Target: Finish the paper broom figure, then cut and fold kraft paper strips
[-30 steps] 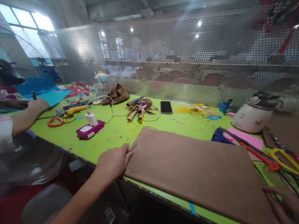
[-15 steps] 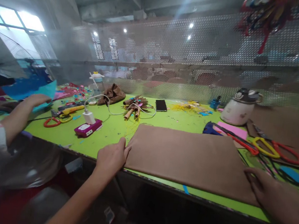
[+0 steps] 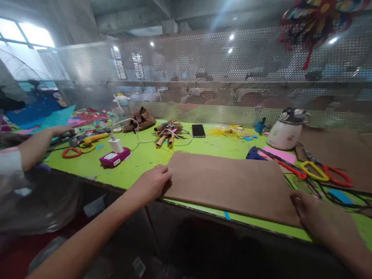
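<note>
A brown paper sheet (image 3: 228, 182), which looks folded along its front edge, lies flat near the front of the green table (image 3: 140, 156). My left hand (image 3: 152, 181) is closed at its left edge, fingers curled over the border. At the opposite end, my right hand (image 3: 314, 212) pinches the right edge between thumb and fingers. Just behind the right part of the paper lie scissors with red and yellow handles (image 3: 317, 170) and a pink paper piece (image 3: 281, 155). The undersides of both grips are hidden.
A purple power adapter (image 3: 115, 157) with a white charger stands to the left. Behind are a phone (image 3: 198, 130), rolled brown paper pieces (image 3: 166, 139) and a white kettle-like jug (image 3: 285, 130). At far left a co-worker's hand (image 3: 59, 132) reaches over tools. Brown sheets (image 3: 348, 153) lie right.
My left hand has turned, its fingers now curled over the paper's edge where the thumb stuck up before. The co-worker's hand has moved from the blue sheet towards the tools. The view has shifted slightly.
</note>
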Tool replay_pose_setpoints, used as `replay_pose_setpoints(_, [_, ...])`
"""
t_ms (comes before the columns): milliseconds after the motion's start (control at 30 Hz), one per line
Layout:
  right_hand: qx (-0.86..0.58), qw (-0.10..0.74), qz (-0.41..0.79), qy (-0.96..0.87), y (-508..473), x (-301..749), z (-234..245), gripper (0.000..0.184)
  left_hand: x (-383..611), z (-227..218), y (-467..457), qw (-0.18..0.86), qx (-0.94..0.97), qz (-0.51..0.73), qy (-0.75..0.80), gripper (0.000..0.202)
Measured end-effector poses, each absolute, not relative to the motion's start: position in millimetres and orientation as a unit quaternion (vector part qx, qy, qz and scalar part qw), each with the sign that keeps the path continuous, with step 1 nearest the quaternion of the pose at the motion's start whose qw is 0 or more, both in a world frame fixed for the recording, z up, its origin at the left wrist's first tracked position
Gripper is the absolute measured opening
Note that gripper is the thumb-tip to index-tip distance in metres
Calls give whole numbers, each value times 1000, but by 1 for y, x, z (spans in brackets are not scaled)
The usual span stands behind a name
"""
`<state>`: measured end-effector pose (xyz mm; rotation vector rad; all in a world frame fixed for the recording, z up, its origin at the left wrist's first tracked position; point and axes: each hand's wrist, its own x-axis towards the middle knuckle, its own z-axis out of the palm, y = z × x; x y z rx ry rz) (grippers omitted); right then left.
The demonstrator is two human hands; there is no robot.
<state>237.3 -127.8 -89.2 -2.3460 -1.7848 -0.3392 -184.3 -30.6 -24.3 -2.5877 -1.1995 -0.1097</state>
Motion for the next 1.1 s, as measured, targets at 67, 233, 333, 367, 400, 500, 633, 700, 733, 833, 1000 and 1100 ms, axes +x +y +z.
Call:
replay_pose_setpoints(67, [-791, 27, -99, -604, -128, 236, -87, 26, -179, -21, -41, 147, -895, -23, -421, 31])
replay_pose_setpoints(233, [-795, 2, -73, -602, -127, 236, -85, 30, -165, -16, -76, 120, -903, -2, -411, 42])
replay_pose_setpoints(333, [-794, 16, -65, -604, -126, 237, -83, 29, -163, -15, -88, 134, -905, 1, -403, 50])
replay_pose_setpoints(367, [-796, 19, -61, -602, -126, 237, -83, 28, -163, -17, -90, 138, -907, -2, -398, 53])
replay_pose_setpoints(400, [-798, 19, -54, -599, -125, 236, -82, 28, -164, -19, -92, 141, -908, -4, -394, 55])
replay_pose_setpoints(500, [-802, 21, -37, -596, -124, 236, -81, 27, -167, -28, -92, 141, -907, -12, -397, 65])
replay_pose_setpoints(633, [-797, 31, -43, -602, -123, 238, -84, 28, -170, -39, -92, 137, -902, -16, -409, 75])
replay_pose_setpoints(700, [-796, 30, -50, -602, -123, 238, -85, 28, -170, -42, -93, 135, -899, -22, -415, 75])
replay_pose_setpoints(733, [-797, 27, -52, -601, -124, 238, -85, 28, -170, -42, -94, 133, -898, -25, -418, 75])
replay_pose_setpoints(833, [-800, 11, -62, -597, -126, 234, -83, 31, -168, -41, -95, 126, -897, -31, -422, 74])
replay_pose_setpoints(1000, [-806, -19, -100, -583, -132, 223, -74, 33, -154, -37, -95, 140, -913, -51, -380, 74])
replay_pose_setpoints(1100, [-807, -29, -113, -578, -133, 221, -71, 34, -143, -36, -96, 128, -928, -33, -348, 72])
